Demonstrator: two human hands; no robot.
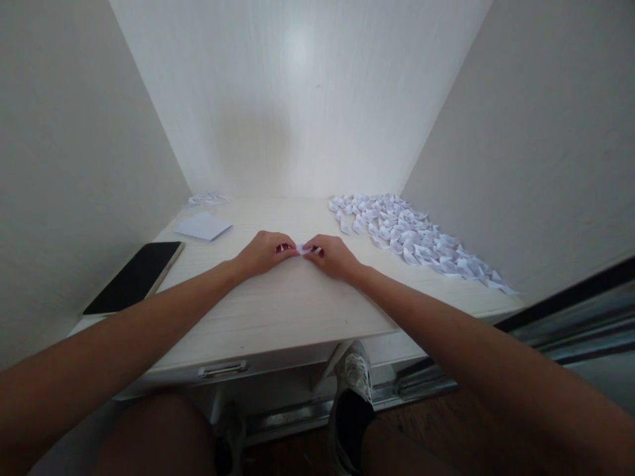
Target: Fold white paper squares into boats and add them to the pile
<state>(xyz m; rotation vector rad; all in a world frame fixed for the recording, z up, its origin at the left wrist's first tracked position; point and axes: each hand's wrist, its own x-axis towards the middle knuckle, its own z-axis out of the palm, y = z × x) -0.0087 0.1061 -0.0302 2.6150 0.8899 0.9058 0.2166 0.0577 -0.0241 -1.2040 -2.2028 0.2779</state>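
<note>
A small piece of white paper (301,249) is pinched between my two hands, just above the middle of the white desk (297,304). My left hand (268,252) has its thumb and fingers closed on the paper's left end. On the right end, the thumb and fingers of my right hand (330,255) are closed in the same way. Fingertips cover most of the paper, so its exact shape is hard to make out. Beyond my right hand lies a large heap of small folded white paper pieces (397,228).
A stack of white paper sheets (203,226) lies at the left, with thin paper strips (207,198) behind it. Near the left wall rests a flat black-topped object (136,277). Walls enclose the desk on three sides. A drawer handle (222,369) shows on the front edge.
</note>
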